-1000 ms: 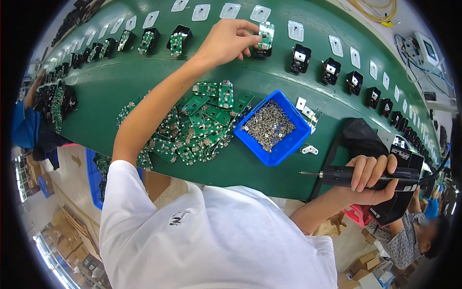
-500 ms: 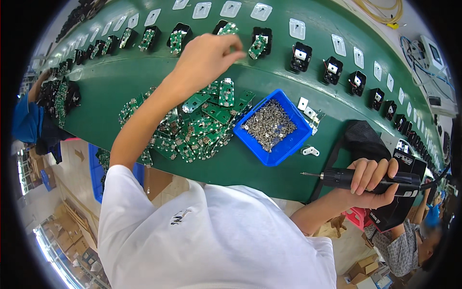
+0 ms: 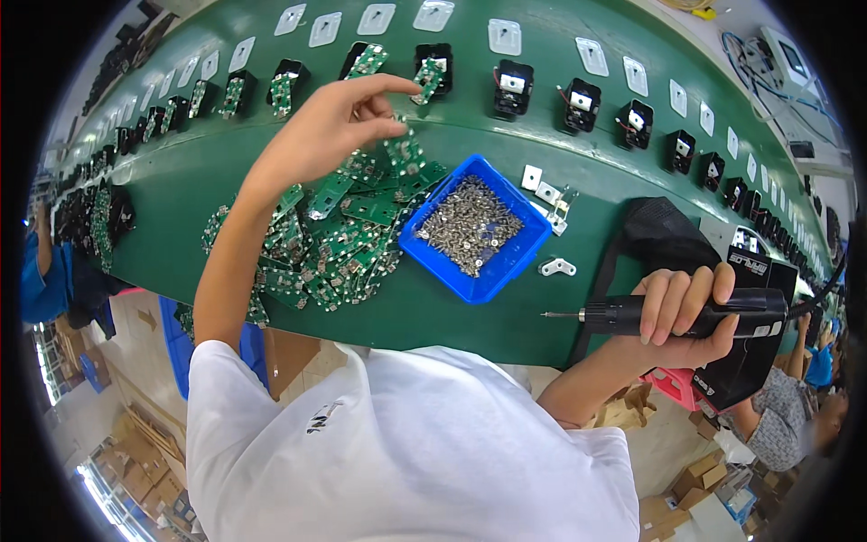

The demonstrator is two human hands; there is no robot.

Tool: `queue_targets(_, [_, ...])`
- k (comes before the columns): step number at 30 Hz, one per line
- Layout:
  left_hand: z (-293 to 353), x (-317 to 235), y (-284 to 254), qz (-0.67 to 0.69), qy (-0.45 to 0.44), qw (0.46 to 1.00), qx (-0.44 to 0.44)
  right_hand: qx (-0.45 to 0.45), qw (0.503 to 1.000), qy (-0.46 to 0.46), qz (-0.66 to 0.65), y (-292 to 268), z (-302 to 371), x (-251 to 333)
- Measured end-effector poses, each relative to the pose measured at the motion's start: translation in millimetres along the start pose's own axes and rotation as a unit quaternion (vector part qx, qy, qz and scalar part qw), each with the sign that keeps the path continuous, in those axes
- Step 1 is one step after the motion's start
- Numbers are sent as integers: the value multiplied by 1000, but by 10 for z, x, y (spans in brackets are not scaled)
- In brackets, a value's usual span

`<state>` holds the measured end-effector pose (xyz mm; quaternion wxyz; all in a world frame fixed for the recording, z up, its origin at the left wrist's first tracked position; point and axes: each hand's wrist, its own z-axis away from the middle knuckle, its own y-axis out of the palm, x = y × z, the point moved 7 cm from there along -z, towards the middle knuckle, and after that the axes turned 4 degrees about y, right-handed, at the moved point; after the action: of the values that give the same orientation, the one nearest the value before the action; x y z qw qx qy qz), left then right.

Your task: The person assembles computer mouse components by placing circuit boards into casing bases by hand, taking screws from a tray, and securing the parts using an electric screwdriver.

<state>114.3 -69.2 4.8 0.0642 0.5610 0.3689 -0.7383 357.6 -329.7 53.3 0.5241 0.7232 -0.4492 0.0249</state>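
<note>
Two hands divide the work: the left hand (image 3: pixel 339 126) pinches a green circuit board (image 3: pixel 402 149) above the board pile (image 3: pixel 325 235), while the right hand (image 3: pixel 682 312) stays closed around the electric screwdriver (image 3: pixel 668 316), its tip kept ready near the blue screw tray (image 3: pixel 474 226).

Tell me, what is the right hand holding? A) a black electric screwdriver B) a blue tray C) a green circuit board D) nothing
A: the right hand is wrapped around a black electric screwdriver, its bit pointing left over the edge of the green table; the blue tray of screws sits apart from it, untouched.
</note>
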Motion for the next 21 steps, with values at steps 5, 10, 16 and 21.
queue_targets(5, [-376,-196,288,114,33,992,-35,20,999,27,-6,22,-40,-1])
queue_targets(10, [-798,-265,646,163,7,986,-11,31,998,47,-12,-25,-30,14])
queue_targets(16, [-1069,-256,1007,167,-58,983,41,19,998,56,-20,-136,7,41])
queue_targets(21, [-1165,-183,1149,192,-100,976,37,18,998,58,-35,-153,2,39])
